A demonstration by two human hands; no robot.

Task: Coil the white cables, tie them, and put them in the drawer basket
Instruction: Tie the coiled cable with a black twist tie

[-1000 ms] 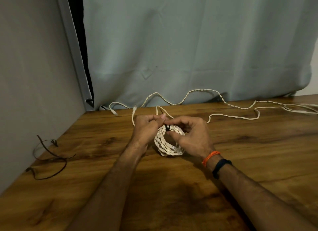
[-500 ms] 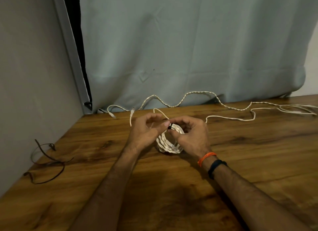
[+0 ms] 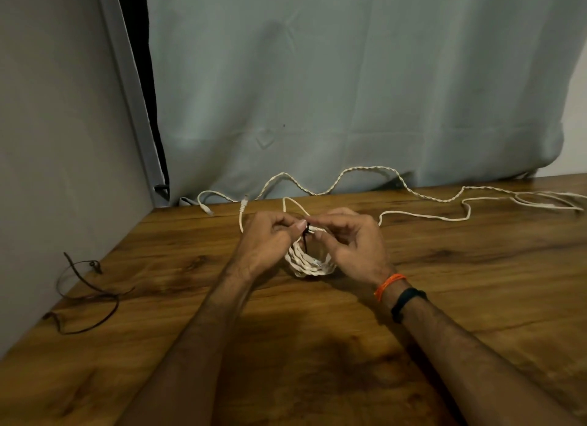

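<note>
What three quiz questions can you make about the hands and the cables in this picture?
1. True or false: the coiled white cable lies between the left hand and the right hand.
2. What colour is the tie at the top of the coil?
3. Where does the dark wire lie: A) inside the coil, B) apart on the person's left of the table, C) on the curtain?

Key: 1 true; 2 black; 3 B.
</note>
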